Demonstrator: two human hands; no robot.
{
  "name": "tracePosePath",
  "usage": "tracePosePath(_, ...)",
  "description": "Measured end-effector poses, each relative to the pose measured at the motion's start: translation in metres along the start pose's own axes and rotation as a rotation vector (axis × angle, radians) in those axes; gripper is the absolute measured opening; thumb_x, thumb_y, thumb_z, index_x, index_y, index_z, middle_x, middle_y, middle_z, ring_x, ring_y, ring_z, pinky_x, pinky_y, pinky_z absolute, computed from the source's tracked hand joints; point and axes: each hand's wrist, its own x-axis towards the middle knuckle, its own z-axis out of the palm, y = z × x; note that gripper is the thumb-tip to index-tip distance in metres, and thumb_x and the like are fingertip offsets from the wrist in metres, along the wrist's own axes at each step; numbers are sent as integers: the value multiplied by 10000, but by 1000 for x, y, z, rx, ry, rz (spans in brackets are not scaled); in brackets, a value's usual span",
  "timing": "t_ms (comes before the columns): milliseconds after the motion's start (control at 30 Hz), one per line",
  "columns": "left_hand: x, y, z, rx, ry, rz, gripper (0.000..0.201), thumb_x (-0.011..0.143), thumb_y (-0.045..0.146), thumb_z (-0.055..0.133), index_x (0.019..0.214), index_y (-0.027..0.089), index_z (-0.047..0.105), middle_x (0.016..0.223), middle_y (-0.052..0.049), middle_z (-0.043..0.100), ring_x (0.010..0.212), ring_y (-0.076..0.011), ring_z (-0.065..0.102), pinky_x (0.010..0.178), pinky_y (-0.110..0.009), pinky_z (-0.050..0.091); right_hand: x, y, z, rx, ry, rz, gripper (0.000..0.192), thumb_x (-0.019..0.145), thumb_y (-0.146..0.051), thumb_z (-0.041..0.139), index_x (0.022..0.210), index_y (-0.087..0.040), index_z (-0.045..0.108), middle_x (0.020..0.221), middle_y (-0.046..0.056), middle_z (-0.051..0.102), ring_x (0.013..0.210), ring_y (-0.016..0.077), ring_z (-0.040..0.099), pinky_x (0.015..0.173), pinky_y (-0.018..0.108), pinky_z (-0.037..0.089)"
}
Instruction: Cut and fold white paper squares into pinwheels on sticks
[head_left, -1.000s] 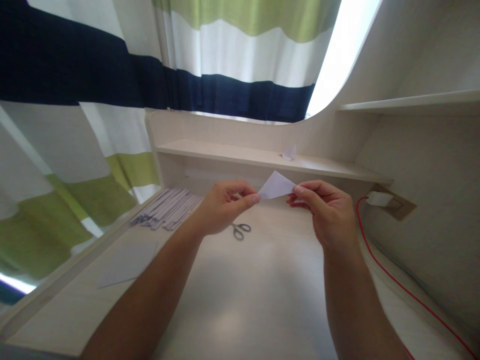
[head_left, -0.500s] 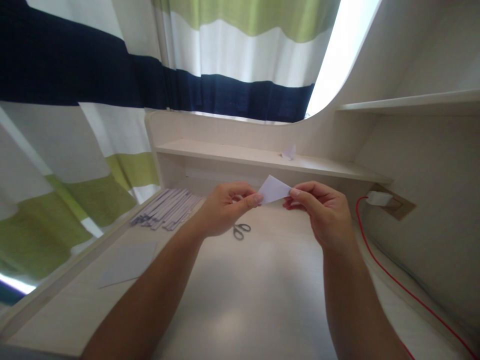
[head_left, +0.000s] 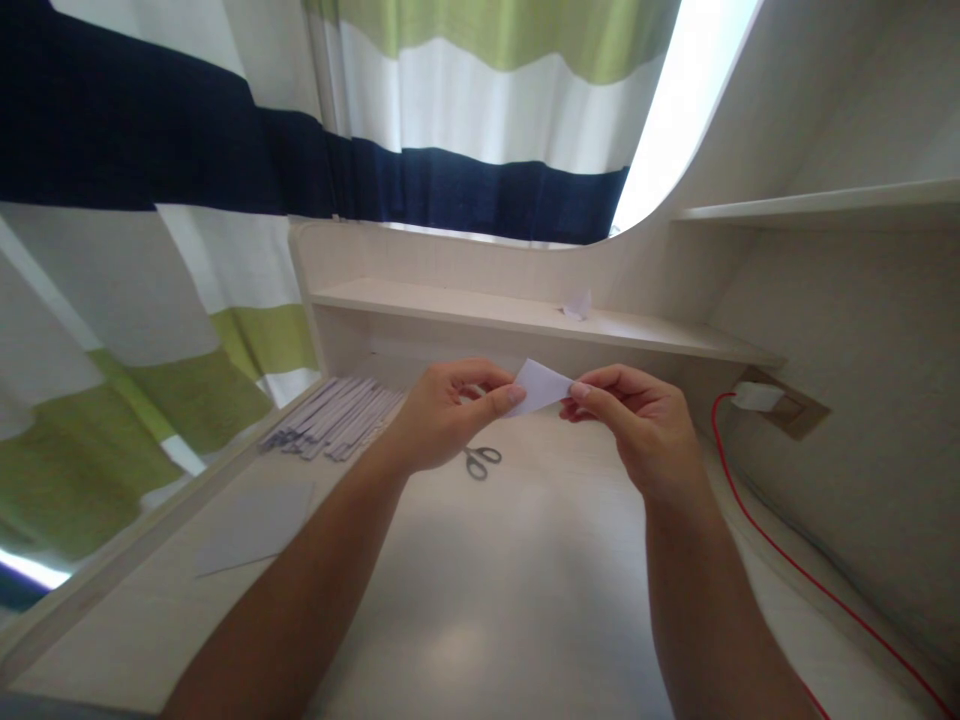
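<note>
A small piece of folded white paper (head_left: 541, 385) is held up over the desk between my two hands. My left hand (head_left: 457, 415) pinches its left edge between thumb and fingers. At the paper's right corner, the thumb and fingertips of my right hand (head_left: 637, 415) are closed on it. Scissors (head_left: 480, 461) lie on the desk beyond my left wrist, their grey handles showing and the blades hidden by the hand.
Several narrow strips (head_left: 334, 415) lie in a row at the desk's left. Nearer sits a stack of white paper (head_left: 255, 525), partly behind my left forearm. A folded paper piece (head_left: 577, 305) rests on the back shelf (head_left: 450, 305). A red cable (head_left: 780, 545) runs down the right from a white plug (head_left: 757, 397).
The folded paper has shifted slightly left and tilted between my fingers. My right hand has moved a little left with it; my left hand has barely moved.
</note>
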Motion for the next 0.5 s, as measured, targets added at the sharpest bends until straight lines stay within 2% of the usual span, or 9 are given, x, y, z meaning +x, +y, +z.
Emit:
tracePosePath(133, 0, 0, 2, 7, 52, 11, 210, 940, 368, 737, 901, 179, 819, 864, -46, 783, 771, -148, 670, 699, -254, 515, 0, 0, 1, -12, -17, -3, 112, 864, -312, 832, 838, -209, 797, 715, 18, 773, 656, 151, 696, 655, 280, 558)
tracePosePath(300, 0, -3, 1, 7, 50, 38, 217, 942, 374, 739, 878, 182, 815, 812, -33, 760, 733, -139, 645, 675, -252, 496, -1, -1, 2, -26, -25, 0, 133, 874, -325, 823, 833, -202, 793, 716, 24, 773, 658, 155, 691, 658, 293, 553)
tracePosePath(500, 0, -8, 1, -41, 69, 59, 198, 921, 391, 775, 944, 203, 832, 893, -37, 797, 766, -140, 686, 683, -244, 520, -1, 0, 0, -7, -69, 5, 130, 866, -321, 841, 857, -201, 792, 741, 27, 777, 680, 155, 693, 663, 291, 538)
